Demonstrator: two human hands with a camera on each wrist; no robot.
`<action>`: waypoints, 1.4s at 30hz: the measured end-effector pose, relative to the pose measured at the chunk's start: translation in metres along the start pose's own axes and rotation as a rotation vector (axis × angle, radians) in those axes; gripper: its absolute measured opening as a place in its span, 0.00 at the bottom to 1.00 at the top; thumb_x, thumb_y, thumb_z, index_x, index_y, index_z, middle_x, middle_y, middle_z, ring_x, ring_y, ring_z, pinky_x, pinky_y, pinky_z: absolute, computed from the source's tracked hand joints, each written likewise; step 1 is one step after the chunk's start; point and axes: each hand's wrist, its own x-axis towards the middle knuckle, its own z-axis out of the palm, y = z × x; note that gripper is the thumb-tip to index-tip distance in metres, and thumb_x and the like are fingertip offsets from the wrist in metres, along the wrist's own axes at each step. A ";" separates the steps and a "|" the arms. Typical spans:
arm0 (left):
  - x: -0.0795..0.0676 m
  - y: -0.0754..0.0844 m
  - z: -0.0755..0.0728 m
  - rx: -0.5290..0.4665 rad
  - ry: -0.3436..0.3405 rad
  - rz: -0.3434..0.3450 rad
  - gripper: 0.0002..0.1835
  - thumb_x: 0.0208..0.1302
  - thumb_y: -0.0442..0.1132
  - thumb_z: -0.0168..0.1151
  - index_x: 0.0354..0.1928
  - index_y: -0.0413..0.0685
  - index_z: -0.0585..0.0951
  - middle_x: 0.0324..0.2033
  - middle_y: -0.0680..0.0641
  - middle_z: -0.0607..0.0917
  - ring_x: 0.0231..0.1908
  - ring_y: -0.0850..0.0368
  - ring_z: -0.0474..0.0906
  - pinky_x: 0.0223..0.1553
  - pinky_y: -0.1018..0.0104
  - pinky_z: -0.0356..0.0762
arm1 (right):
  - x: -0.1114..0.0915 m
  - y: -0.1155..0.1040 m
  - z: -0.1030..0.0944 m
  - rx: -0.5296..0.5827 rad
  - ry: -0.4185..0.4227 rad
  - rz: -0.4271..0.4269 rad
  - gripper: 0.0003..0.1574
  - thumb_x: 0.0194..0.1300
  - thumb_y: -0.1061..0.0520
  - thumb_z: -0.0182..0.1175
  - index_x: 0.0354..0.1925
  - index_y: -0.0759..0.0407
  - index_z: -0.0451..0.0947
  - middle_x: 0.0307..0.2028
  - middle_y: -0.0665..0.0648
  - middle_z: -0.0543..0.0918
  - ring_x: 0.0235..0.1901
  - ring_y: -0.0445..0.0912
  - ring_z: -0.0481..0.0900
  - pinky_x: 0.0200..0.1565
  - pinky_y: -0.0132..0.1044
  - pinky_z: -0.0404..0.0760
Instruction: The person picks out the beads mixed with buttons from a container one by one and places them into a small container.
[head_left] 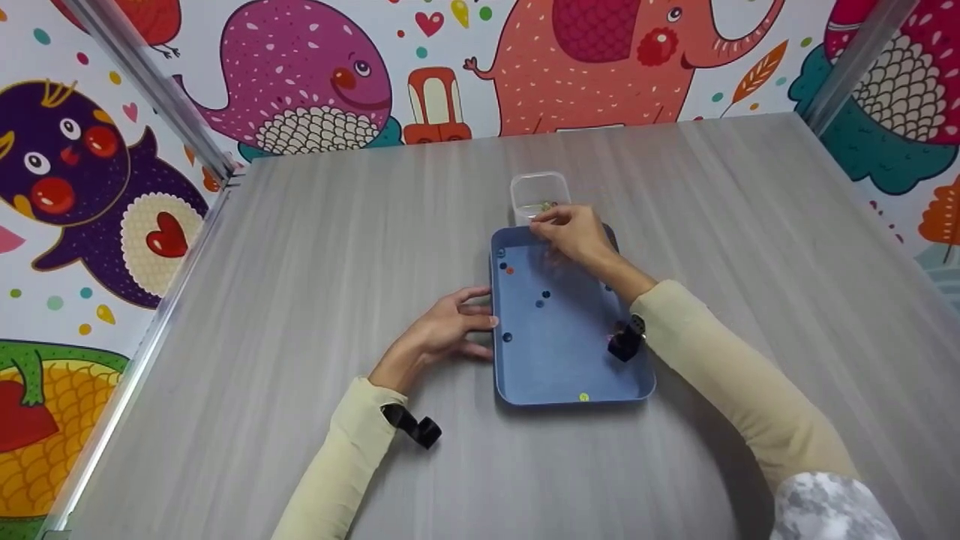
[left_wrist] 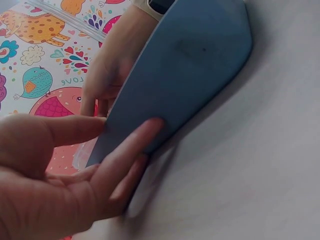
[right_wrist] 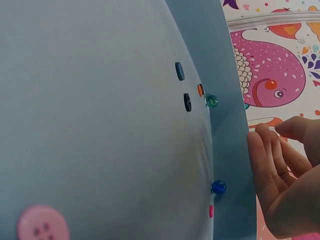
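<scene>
My left hand (head_left: 448, 326) is at the left side of a blue tray (head_left: 570, 367). Its thumb touches the rim and its extended fingers lie against the outer wall. Past the tray's far end, my right hand (head_left: 576, 232) hovers by a small clear plastic box (head_left: 541, 180) with a few little beads inside. The right thumb and fingertips come close together; I cannot tell whether they hold something small. In the tray lie a green marble (right_wrist: 212, 101), a blue marble (right_wrist: 219, 187), a pink button (right_wrist: 44, 225) and a black button (right_wrist: 187, 102).
A yellow button (head_left: 584, 397) lies by the tray's near wall, and a dark round piece (head_left: 508, 337) along its left side. The grey wood-grain table (head_left: 360, 247) surrounds the tray. Cartoon-printed walls (head_left: 480, 67) rise behind and at both sides.
</scene>
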 end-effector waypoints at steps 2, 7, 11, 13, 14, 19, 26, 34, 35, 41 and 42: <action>0.000 0.000 0.000 0.002 -0.004 0.002 0.38 0.67 0.25 0.60 0.76 0.44 0.58 0.65 0.32 0.73 0.52 0.45 0.81 0.42 0.51 0.91 | 0.000 0.000 0.001 -0.006 -0.016 0.006 0.17 0.68 0.50 0.65 0.51 0.57 0.85 0.41 0.60 0.85 0.24 0.44 0.84 0.28 0.36 0.89; 0.001 0.000 0.001 0.002 -0.013 0.007 0.37 0.67 0.26 0.59 0.76 0.43 0.58 0.65 0.31 0.73 0.53 0.44 0.81 0.42 0.51 0.90 | -0.001 -0.001 0.004 0.012 -0.054 0.019 0.17 0.68 0.50 0.66 0.51 0.57 0.85 0.44 0.64 0.87 0.29 0.48 0.88 0.29 0.39 0.90; 0.001 0.000 0.000 0.013 -0.019 0.013 0.37 0.67 0.26 0.59 0.76 0.43 0.58 0.65 0.31 0.73 0.53 0.45 0.81 0.41 0.53 0.91 | 0.000 -0.001 0.006 0.023 -0.081 0.011 0.17 0.67 0.50 0.67 0.50 0.58 0.85 0.43 0.63 0.88 0.28 0.46 0.88 0.28 0.40 0.90; 0.001 0.000 0.000 0.012 -0.014 0.009 0.37 0.67 0.26 0.59 0.76 0.43 0.58 0.65 0.32 0.73 0.53 0.45 0.81 0.41 0.53 0.91 | 0.000 0.000 0.007 0.025 -0.089 0.011 0.17 0.67 0.50 0.66 0.49 0.58 0.85 0.43 0.63 0.88 0.27 0.45 0.88 0.27 0.39 0.90; 0.001 0.000 0.000 0.011 -0.012 0.007 0.37 0.67 0.26 0.59 0.76 0.44 0.58 0.65 0.32 0.73 0.53 0.46 0.81 0.40 0.53 0.91 | 0.000 0.000 0.008 0.028 -0.092 0.012 0.17 0.67 0.50 0.67 0.49 0.58 0.84 0.43 0.63 0.88 0.27 0.45 0.88 0.27 0.39 0.90; 0.001 0.000 0.001 0.006 -0.004 0.001 0.37 0.67 0.26 0.60 0.76 0.45 0.59 0.65 0.33 0.73 0.52 0.46 0.81 0.41 0.53 0.91 | 0.001 0.000 0.013 0.042 -0.108 0.040 0.15 0.67 0.50 0.66 0.47 0.58 0.84 0.43 0.63 0.89 0.28 0.45 0.88 0.29 0.40 0.90; 0.000 0.000 0.000 0.009 -0.004 -0.001 0.37 0.67 0.26 0.60 0.76 0.45 0.59 0.65 0.33 0.74 0.51 0.47 0.82 0.38 0.55 0.91 | 0.001 -0.001 0.019 0.035 -0.143 0.074 0.15 0.68 0.50 0.65 0.48 0.58 0.85 0.43 0.62 0.89 0.28 0.45 0.88 0.28 0.39 0.90; 0.000 0.001 0.000 -0.001 -0.005 -0.004 0.37 0.67 0.26 0.60 0.76 0.45 0.59 0.65 0.33 0.73 0.52 0.46 0.82 0.40 0.54 0.91 | 0.004 0.000 0.023 0.072 -0.174 0.107 0.16 0.69 0.51 0.65 0.49 0.59 0.84 0.41 0.62 0.89 0.26 0.45 0.87 0.27 0.38 0.89; 0.000 0.001 0.000 0.005 -0.006 -0.003 0.37 0.68 0.26 0.60 0.76 0.45 0.59 0.65 0.33 0.73 0.52 0.46 0.82 0.40 0.54 0.91 | 0.005 0.000 0.023 0.069 -0.176 0.106 0.16 0.69 0.51 0.65 0.48 0.59 0.84 0.41 0.62 0.89 0.26 0.44 0.87 0.26 0.38 0.89; 0.000 0.000 0.000 0.033 -0.009 -0.002 0.37 0.68 0.27 0.60 0.76 0.45 0.58 0.66 0.33 0.73 0.54 0.46 0.81 0.39 0.55 0.91 | 0.007 -0.001 0.022 0.026 -0.195 0.097 0.16 0.69 0.51 0.64 0.49 0.60 0.84 0.43 0.63 0.89 0.26 0.44 0.87 0.27 0.37 0.90; 0.000 0.000 0.000 0.031 -0.007 -0.003 0.37 0.68 0.27 0.60 0.76 0.45 0.58 0.66 0.33 0.73 0.54 0.46 0.81 0.39 0.55 0.91 | 0.007 -0.002 0.021 0.015 -0.196 0.096 0.16 0.69 0.51 0.64 0.49 0.60 0.84 0.43 0.63 0.89 0.26 0.44 0.87 0.27 0.37 0.90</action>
